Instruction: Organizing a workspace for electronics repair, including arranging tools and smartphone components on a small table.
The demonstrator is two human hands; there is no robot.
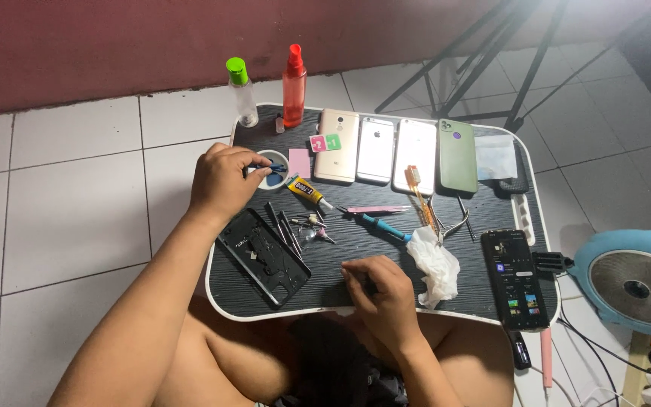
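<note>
Dim, flat indoor light with a cool cast; the brightest patch lies on the white floor tiles (597, 45) far beyond the fingertips. Soft sheen shows on the pale phone backs (414, 154) past the left hand (224, 181). Faint shadow pools under the right hand (382, 290). Focus is fair centrally; near forearms look soft, edges slightly stretched.

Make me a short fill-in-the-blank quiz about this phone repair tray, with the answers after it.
1. The left hand holds a blue tool over a small round ____.
2. Along the tray's far edge lie ____ phones face down in a row.
3. The spray bottle beside the red bottle has a ____ cap.
4. The right hand rests beside a crumpled white ____.

Answers: dish; four; green; tissue
</note>
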